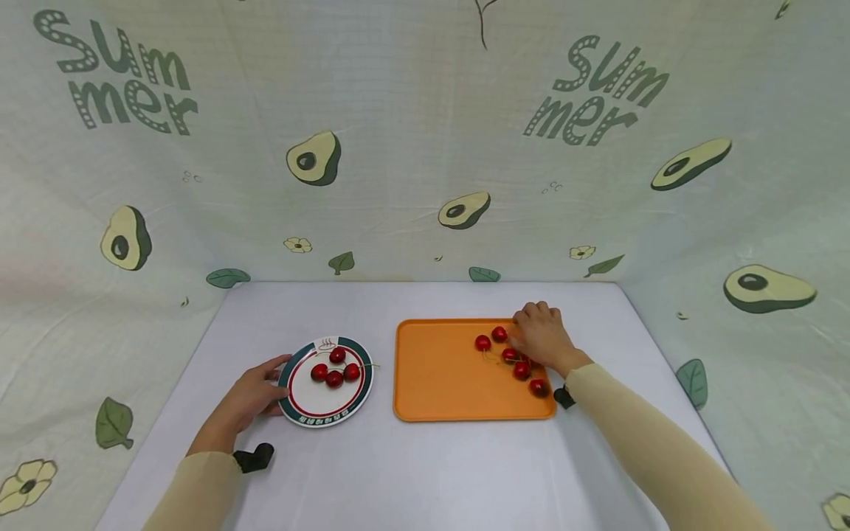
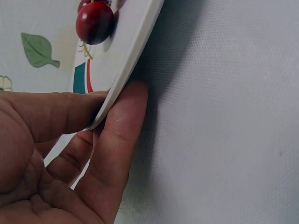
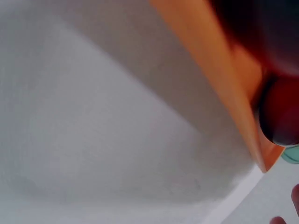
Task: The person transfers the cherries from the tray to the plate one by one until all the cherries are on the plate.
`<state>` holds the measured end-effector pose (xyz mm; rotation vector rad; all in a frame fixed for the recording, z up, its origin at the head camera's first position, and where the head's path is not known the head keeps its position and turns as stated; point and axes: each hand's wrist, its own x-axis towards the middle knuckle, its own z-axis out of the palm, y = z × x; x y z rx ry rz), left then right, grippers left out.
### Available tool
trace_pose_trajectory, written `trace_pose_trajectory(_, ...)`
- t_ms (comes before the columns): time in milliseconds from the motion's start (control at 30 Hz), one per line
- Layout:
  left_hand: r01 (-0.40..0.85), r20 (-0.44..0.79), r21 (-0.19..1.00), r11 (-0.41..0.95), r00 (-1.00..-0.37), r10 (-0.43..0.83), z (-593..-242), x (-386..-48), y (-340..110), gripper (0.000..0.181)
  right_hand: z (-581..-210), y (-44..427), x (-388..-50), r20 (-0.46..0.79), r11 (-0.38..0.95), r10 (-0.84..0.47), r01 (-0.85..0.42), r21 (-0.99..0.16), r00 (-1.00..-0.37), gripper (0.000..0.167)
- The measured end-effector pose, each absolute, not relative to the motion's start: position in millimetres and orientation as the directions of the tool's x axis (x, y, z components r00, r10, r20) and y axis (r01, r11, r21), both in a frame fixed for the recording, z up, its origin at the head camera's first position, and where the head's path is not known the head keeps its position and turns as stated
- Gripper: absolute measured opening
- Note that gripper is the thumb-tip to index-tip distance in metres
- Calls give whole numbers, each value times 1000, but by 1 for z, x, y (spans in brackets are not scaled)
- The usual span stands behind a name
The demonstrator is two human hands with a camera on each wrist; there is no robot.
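In the head view my left hand (image 1: 249, 394) pinches the left rim of a round white plate (image 1: 312, 402) with a green and red border. Its thumb lies on top and fingers beneath, as the left wrist view shows. Several red cherries (image 1: 334, 379) with stems lie on the plate. My right hand (image 1: 541, 335) is over the far right corner of an orange rectangular tray (image 1: 438, 376), close beside several more cherries (image 1: 522, 370). Whether it holds a cherry is hidden. Only fingertips (image 3: 295, 198) enter the right wrist view, beyond the tray's edge.
A white tabletop (image 1: 372, 472) carries the plate on the left and the tray at centre right. Behind and beside it hangs a pale cloth (image 1: 398, 147) printed with avocados, leaves and lettering. A dark camera (image 1: 255, 458) sits on the left wrist.
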<state>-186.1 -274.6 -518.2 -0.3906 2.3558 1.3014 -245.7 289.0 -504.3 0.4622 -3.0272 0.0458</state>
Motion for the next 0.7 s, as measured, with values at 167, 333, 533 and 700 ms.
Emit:
trace_pose_trajectory(167,-438,-487,734,519,-872,-46,-516,-185,-275,80,-504,286,-249,58,941,-333,-336,-44,-941,51)
trace_pose_trajectory(333,-433,-484,739,517,-874,-41,-518,-184,-275,80,-505,284,-250,43,936,-348,-350,-33,-936,51)
trace_pose_trajectory(533,-426,-477,739,522,-878,-41,-519,-185,-275,79,-505,282,-251,26,938,-345,-346,-21,-938,51)
trace_pose_trajectory(700,-417,-467,741,525,-883,-42,-516,-184,-274,78,-504,281,-251,29,936,-352,-353,-21,-936,48)
